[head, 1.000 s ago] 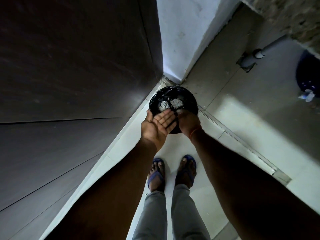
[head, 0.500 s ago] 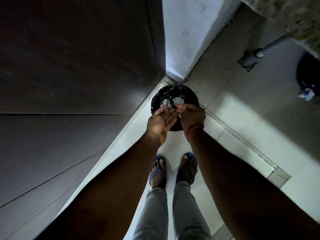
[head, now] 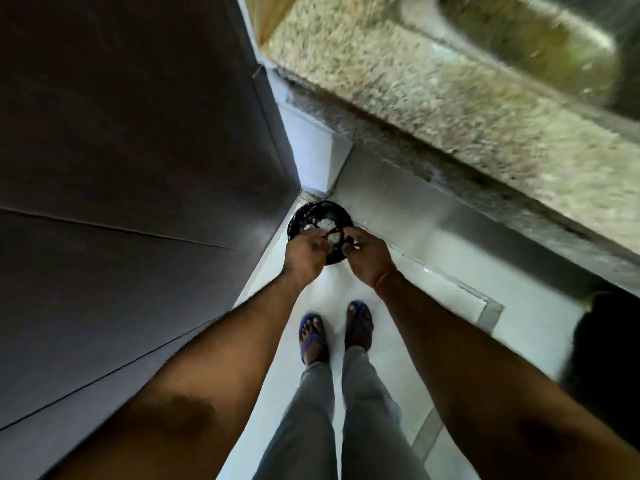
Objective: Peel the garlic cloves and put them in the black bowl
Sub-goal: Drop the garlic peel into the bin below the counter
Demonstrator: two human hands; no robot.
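Both hands extended over a black-lined bin (head: 317, 211) on the floor — left hand (head: 304, 252) and right hand (head: 367, 252) fingers curled; whether anything is held, cannot tell. White scraps (head: 325, 223) lie inside. Granite counter (head: 450, 98) far right; white tiled floor (head: 433, 289).

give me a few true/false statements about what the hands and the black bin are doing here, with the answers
1. Both hands are over the bin lined with black plastic. True.
2. The bin stands on the granite counter. False: it stands on the floor, in the corner beside the dark cabinet.
3. White scraps lie inside the bin. True.
4. The left hand lies flat with its palm up. False: its back faces the camera and its fingers curl downward.
5. The person is barefoot. False: blue sandals are on both feet.
6. A red thread circles the wrist of the right hand. True.
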